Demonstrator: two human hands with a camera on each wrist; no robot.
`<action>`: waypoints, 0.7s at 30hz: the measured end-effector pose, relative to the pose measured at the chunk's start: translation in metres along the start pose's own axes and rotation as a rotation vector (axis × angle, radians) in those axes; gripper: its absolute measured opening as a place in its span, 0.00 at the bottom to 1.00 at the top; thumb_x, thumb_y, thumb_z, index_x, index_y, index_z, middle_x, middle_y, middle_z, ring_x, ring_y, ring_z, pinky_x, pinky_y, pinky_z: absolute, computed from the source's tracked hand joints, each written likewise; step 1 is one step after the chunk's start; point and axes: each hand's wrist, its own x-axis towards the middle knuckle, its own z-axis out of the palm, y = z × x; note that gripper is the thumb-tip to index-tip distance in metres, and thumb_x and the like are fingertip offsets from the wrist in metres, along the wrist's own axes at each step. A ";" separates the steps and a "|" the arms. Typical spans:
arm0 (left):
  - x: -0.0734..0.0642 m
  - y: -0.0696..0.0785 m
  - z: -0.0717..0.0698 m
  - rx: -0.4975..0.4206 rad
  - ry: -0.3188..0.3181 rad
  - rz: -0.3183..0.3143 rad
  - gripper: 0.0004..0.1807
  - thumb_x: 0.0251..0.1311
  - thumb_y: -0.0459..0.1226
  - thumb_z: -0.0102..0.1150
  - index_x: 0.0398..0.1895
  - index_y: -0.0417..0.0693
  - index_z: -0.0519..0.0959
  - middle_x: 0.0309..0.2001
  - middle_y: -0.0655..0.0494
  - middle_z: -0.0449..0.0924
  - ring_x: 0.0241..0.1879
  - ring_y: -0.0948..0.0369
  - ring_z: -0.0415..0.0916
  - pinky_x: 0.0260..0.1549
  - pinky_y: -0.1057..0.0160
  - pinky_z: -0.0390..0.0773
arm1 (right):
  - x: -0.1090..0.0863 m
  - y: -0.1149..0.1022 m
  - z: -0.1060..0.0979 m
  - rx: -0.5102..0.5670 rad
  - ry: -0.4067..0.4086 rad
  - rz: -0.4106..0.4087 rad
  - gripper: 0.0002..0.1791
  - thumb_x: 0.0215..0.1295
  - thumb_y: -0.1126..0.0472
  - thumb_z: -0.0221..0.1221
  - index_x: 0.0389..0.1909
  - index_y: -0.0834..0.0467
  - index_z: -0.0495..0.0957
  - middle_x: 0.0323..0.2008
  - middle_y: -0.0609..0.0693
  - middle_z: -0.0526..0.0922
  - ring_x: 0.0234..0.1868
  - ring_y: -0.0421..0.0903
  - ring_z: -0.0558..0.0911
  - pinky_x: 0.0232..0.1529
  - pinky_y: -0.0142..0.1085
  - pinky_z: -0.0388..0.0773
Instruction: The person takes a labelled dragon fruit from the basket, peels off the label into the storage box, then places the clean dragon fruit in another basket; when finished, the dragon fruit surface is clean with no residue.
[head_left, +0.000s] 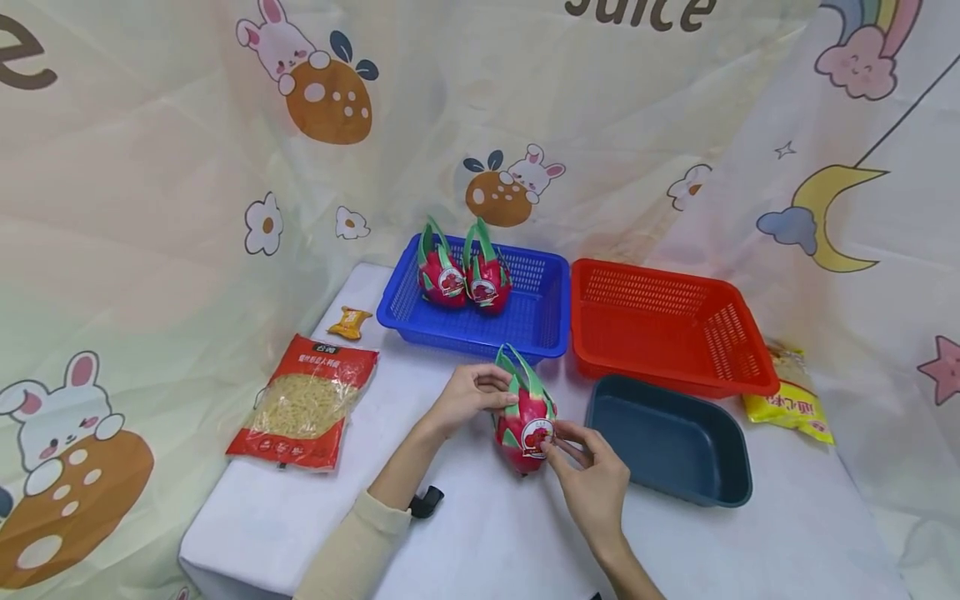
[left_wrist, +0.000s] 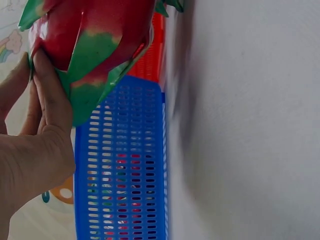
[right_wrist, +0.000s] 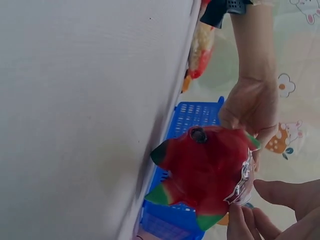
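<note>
A red toy dragon fruit (head_left: 517, 457) with green leaf tips and a round label (head_left: 534, 435) is held off the white table between both hands. My left hand (head_left: 467, 398) grips it by its upper left side; in the left wrist view the fingers (left_wrist: 50, 95) pinch near a green leaf. At the label's edge, the thumb and fingers of my right hand (head_left: 597, 483) pinch the fruit, as the right wrist view of the dragon fruit (right_wrist: 205, 172) also shows. Two similar dragon fruits (head_left: 442, 279) stand in the blue basket (head_left: 543, 292) behind.
Right of the blue basket sits a red basket (head_left: 652, 312), with a dark teal tray (head_left: 667, 442) before it. A yellow bag (head_left: 791, 400) lies at the far right. To the left are a red pasta bag (head_left: 303, 408) and a small orange packet (head_left: 349, 322).
</note>
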 end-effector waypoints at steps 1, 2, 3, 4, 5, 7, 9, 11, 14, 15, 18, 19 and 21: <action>-0.001 0.001 0.000 -0.002 0.004 -0.003 0.21 0.60 0.29 0.73 0.51 0.24 0.79 0.35 0.53 0.86 0.31 0.62 0.83 0.33 0.61 0.88 | -0.001 0.000 0.000 -0.008 -0.001 -0.017 0.22 0.49 0.80 0.75 0.48 0.70 0.85 0.44 0.61 0.88 0.43 0.58 0.89 0.44 0.38 0.85; -0.001 0.001 0.000 -0.004 0.007 -0.005 0.20 0.59 0.29 0.73 0.51 0.25 0.80 0.35 0.53 0.86 0.31 0.62 0.83 0.32 0.61 0.88 | -0.001 -0.001 0.000 -0.015 -0.004 -0.033 0.22 0.49 0.80 0.75 0.48 0.70 0.85 0.44 0.61 0.88 0.42 0.58 0.89 0.44 0.37 0.85; -0.001 0.001 0.000 -0.005 0.010 -0.006 0.19 0.59 0.29 0.73 0.50 0.27 0.81 0.35 0.52 0.85 0.31 0.61 0.83 0.32 0.61 0.88 | -0.002 -0.001 0.001 -0.016 -0.007 -0.043 0.23 0.49 0.80 0.75 0.48 0.70 0.84 0.44 0.61 0.88 0.41 0.58 0.89 0.44 0.36 0.85; -0.001 0.001 0.000 -0.006 0.010 -0.005 0.18 0.59 0.29 0.73 0.50 0.28 0.81 0.35 0.52 0.85 0.31 0.61 0.83 0.32 0.61 0.88 | -0.002 -0.002 0.001 -0.018 -0.010 -0.050 0.22 0.49 0.80 0.75 0.48 0.70 0.84 0.44 0.62 0.88 0.40 0.58 0.89 0.44 0.36 0.86; -0.001 0.001 0.000 -0.005 0.009 -0.004 0.17 0.60 0.29 0.73 0.49 0.29 0.81 0.35 0.52 0.85 0.31 0.61 0.83 0.32 0.61 0.88 | -0.002 -0.002 0.001 -0.020 -0.013 -0.054 0.22 0.49 0.80 0.75 0.48 0.70 0.84 0.43 0.62 0.88 0.40 0.58 0.89 0.44 0.35 0.86; -0.001 0.000 0.000 0.001 0.004 -0.001 0.17 0.60 0.30 0.73 0.49 0.29 0.81 0.35 0.52 0.85 0.31 0.61 0.83 0.33 0.60 0.88 | -0.001 -0.003 0.001 -0.029 -0.015 -0.055 0.22 0.50 0.80 0.75 0.48 0.70 0.84 0.43 0.62 0.88 0.39 0.58 0.89 0.44 0.34 0.86; 0.000 0.000 0.001 0.006 0.001 0.001 0.18 0.60 0.31 0.73 0.49 0.28 0.81 0.35 0.52 0.85 0.31 0.61 0.84 0.33 0.60 0.88 | 0.001 -0.003 0.001 -0.041 -0.013 -0.050 0.22 0.49 0.79 0.75 0.48 0.70 0.84 0.43 0.62 0.88 0.40 0.58 0.88 0.44 0.35 0.86; 0.001 -0.002 0.001 0.009 0.002 0.000 0.18 0.60 0.31 0.74 0.50 0.28 0.81 0.35 0.52 0.85 0.31 0.61 0.84 0.33 0.60 0.88 | 0.002 -0.003 0.000 -0.050 -0.006 -0.035 0.22 0.49 0.79 0.75 0.48 0.70 0.85 0.43 0.61 0.87 0.42 0.58 0.88 0.45 0.36 0.85; 0.001 -0.004 0.000 0.010 0.002 -0.003 0.20 0.60 0.31 0.74 0.51 0.26 0.80 0.36 0.52 0.86 0.32 0.61 0.84 0.33 0.59 0.88 | 0.004 -0.001 0.000 -0.063 -0.004 -0.011 0.23 0.48 0.80 0.76 0.48 0.70 0.85 0.44 0.61 0.87 0.43 0.58 0.88 0.44 0.40 0.85; 0.001 -0.003 0.000 0.010 0.002 -0.005 0.21 0.60 0.31 0.74 0.52 0.26 0.80 0.36 0.52 0.86 0.32 0.61 0.84 0.33 0.59 0.89 | 0.003 0.003 0.000 -0.064 -0.005 -0.006 0.23 0.47 0.80 0.76 0.48 0.69 0.85 0.43 0.61 0.87 0.44 0.57 0.89 0.44 0.40 0.85; 0.000 -0.002 0.000 0.010 0.011 -0.014 0.21 0.60 0.31 0.73 0.52 0.25 0.80 0.36 0.52 0.86 0.32 0.60 0.84 0.34 0.58 0.89 | 0.004 0.017 -0.001 -0.064 -0.019 0.000 0.24 0.48 0.77 0.77 0.48 0.65 0.86 0.44 0.56 0.88 0.44 0.53 0.89 0.44 0.38 0.85; -0.001 -0.002 0.000 0.009 0.014 -0.017 0.21 0.60 0.31 0.73 0.52 0.25 0.80 0.36 0.52 0.86 0.32 0.59 0.85 0.34 0.58 0.89 | 0.004 0.022 -0.001 -0.060 -0.023 -0.001 0.24 0.48 0.76 0.77 0.49 0.63 0.86 0.44 0.55 0.88 0.43 0.52 0.89 0.44 0.36 0.85; -0.002 -0.001 0.000 0.012 0.019 -0.024 0.21 0.61 0.31 0.73 0.52 0.25 0.79 0.36 0.52 0.86 0.32 0.60 0.85 0.34 0.58 0.89 | 0.003 0.031 -0.002 -0.050 -0.034 0.000 0.24 0.49 0.74 0.78 0.49 0.60 0.87 0.44 0.52 0.88 0.42 0.48 0.89 0.44 0.32 0.85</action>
